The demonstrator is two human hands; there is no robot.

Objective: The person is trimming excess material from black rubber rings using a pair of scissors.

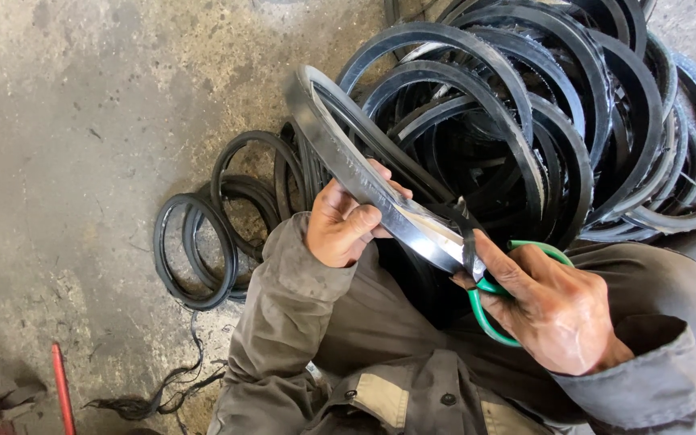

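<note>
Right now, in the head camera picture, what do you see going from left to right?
Red rod → small black rubber rings → left hand gripping a rubber ring → right hand with green-handled scissors.

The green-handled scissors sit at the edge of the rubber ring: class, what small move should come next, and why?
Probably close the green-handled scissors in the right hand a little further along the rubber ring. The left hand steadies that ring, and a thin black strip already hangs loose at the blades, so the trimming looks part done.
</note>
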